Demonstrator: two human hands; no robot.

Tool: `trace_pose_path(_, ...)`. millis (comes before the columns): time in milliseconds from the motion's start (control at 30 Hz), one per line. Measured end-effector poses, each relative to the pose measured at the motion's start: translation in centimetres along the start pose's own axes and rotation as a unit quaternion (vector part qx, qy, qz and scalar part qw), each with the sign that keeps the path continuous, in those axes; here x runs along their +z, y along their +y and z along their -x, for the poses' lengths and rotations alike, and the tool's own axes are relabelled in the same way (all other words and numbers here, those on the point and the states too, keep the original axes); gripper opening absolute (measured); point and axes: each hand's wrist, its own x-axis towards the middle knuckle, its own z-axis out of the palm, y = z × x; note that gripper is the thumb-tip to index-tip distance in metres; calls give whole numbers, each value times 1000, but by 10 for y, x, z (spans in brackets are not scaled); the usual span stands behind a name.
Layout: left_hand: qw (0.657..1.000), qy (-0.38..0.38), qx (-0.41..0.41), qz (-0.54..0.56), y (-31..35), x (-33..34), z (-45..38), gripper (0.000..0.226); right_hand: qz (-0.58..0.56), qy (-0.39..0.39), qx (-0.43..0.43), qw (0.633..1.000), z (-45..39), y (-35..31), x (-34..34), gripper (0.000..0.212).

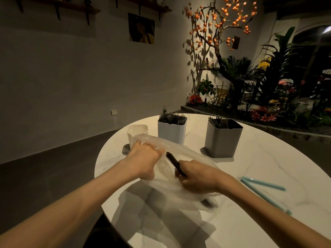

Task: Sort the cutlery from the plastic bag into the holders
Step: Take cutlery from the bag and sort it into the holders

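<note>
On the near half of the round white table [250, 169], a translucent plastic bag [164, 187] is spread out and partly lifted, its upper edge raised toward the left. A dark piece of cutlery [172, 161] is held at the bag's mouth, its free end pointing up and away from the person; whether it is a fork, knife or spoon cannot be told. The right hand [197, 178] is curled around the lower end of that piece, with the fingers closed on it and the hand resting on the bag. The left hand [143, 158] is closed on the raised edge of the bag, the plastic being pinched and held up off the table.

Behind the bag, 3 holders are set in a row. The white holder [172, 132] in the middle is filled with dark forks, tines up. The grey holder [223, 140] to the right is seen to hold fewer dark pieces, gathered at its left side. A smaller pale holder [137, 132] stands at the left, just behind the lifted plastic; its contents cannot be made out.

To the right of the hands, 2 light blue straws [263, 184] are laid on the table, well apart from the holders.
</note>
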Motion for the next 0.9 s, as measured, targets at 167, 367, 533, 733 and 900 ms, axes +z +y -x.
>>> trace_pose_path(167,998,-55,2,5,-12,2,-7,61,-88,78,-63,991,10,0,-20,14)
trace_pose_path(367,986,-91,85,111,-4,9,-2,62,-389,165,-139,895,11,11,-43,14)
trace_pose_path(533,947,-114,139,267,4,12,7,52,-636,219,-110,732,2,19,-66,22)
trace_pose_path(733,707,-1,99,700,21,-22,7,50,-848,194,-85,487,-7,26,-64,29)
trace_pose_path(900,600,55,95,793,58,-34,2,50,-926,126,-91,343,-12,12,-42,28)
